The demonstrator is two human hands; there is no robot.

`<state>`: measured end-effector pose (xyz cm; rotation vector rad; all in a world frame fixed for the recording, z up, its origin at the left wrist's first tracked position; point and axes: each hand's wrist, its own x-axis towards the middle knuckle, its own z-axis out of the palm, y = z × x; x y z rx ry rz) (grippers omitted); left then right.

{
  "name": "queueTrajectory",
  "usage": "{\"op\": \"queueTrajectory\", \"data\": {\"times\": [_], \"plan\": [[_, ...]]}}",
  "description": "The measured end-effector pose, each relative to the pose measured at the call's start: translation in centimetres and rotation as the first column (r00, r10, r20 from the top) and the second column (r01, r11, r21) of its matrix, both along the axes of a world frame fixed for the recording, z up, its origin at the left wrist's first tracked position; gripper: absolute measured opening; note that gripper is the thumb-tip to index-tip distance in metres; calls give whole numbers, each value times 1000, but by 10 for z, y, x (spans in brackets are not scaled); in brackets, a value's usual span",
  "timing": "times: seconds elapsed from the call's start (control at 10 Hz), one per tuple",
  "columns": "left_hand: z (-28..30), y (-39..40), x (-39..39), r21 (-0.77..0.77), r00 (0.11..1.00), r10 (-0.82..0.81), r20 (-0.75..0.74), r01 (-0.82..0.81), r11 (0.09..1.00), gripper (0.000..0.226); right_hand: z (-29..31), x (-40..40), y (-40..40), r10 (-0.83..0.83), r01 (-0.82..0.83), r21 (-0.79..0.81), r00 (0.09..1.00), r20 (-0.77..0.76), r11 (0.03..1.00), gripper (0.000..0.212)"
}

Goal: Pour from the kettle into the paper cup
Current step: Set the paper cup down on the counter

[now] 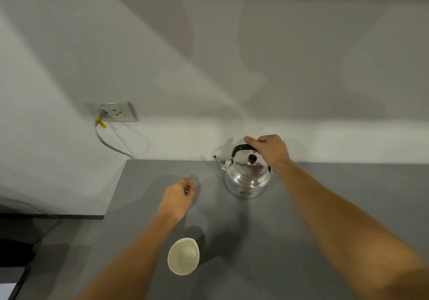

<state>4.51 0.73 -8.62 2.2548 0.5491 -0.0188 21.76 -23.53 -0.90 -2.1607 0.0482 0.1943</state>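
A shiny metal kettle (pixel 247 179) with a black knob and black arched handle stands upright on the grey table (pixel 325 206) near the back edge, its spout pointing left. My right hand (pixel 269 151) is closed around the top of the handle. A white paper cup (pixel 183 256) stands upright near the front, seen from above, and looks empty inside. My left hand (pixel 177 198) hovers over the table between cup and kettle, fingers loosely curled, holding nothing, apart from both.
A white wall rises behind the table. A wall socket (pixel 113 112) with a plugged-in grey cable and yellow tag sits at the left. The table's left edge drops off to a dark floor area.
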Motion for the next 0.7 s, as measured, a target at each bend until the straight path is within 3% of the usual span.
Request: {"op": "queueTrajectory", "data": {"times": [0.3,0.5,0.7], "plan": [[-7,3,-7,-1,1000,20,-17,-20,1000,19,-7,0,2,28,-27,-27,999,41,999,54],[5,0,-12,3,1000,19,2,-19,1000,20,1,-2,-1,103,-95,-129,993,56,987,48],[49,-5,-17,23,997,3,81,-4,1000,22,29,-17,-4,189,-107,-284,942,278,953,36]]}}
